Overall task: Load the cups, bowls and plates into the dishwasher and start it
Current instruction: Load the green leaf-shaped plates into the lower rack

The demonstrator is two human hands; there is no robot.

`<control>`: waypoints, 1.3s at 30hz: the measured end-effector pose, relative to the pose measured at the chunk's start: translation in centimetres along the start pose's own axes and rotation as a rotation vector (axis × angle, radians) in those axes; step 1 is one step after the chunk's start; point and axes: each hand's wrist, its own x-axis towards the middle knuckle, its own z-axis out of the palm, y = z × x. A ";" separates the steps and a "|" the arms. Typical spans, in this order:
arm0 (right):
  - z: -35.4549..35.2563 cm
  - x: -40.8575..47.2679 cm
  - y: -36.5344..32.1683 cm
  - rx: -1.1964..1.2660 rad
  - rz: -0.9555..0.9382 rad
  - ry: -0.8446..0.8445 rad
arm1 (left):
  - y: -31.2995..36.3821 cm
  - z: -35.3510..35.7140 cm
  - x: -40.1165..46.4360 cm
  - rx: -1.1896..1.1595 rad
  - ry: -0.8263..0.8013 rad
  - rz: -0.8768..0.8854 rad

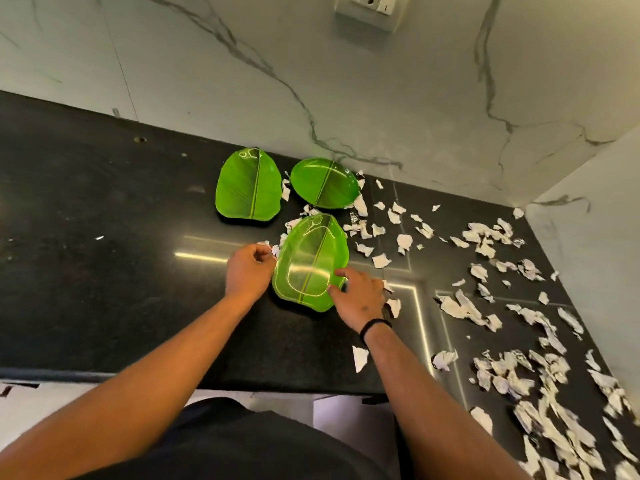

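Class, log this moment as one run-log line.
stage: clearing nearest green plate | left hand: pinching paper scrap | right hand: touching plate rim | dishwasher: unseen

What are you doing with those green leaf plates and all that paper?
A person stands at a black counter with three green leaf plates. Both hands are at the nearest plate: the left hand pinches its left edge, the right hand touches its right edge. Two more plates lie behind. Torn paper scraps cover the counter's right side.
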 end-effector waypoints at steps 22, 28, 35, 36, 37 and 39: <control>0.7 1.4 3.7 0.773 0.254 0.457 | 1.5 3.3 -0.4 -0.141 -0.334 -0.046; -1.2 -2.5 9.9 0.884 0.453 0.611 | 3.1 8.2 -3.6 -0.141 -0.613 0.005; -4.2 -12.9 17.5 0.988 0.661 0.883 | 5.7 15.4 -12.0 -0.067 -0.967 0.087; -4.4 -15.0 18.6 0.999 0.700 0.938 | 6.0 16.2 -14.0 -0.046 -1.031 0.115; -4.6 -17.0 19.4 1.004 0.731 0.986 | 5.8 17.0 -15.5 -0.028 -1.084 0.133; -4.7 -21.4 20.8 1.017 0.791 1.068 | 5.6 18.2 -19.1 0.022 -1.178 0.182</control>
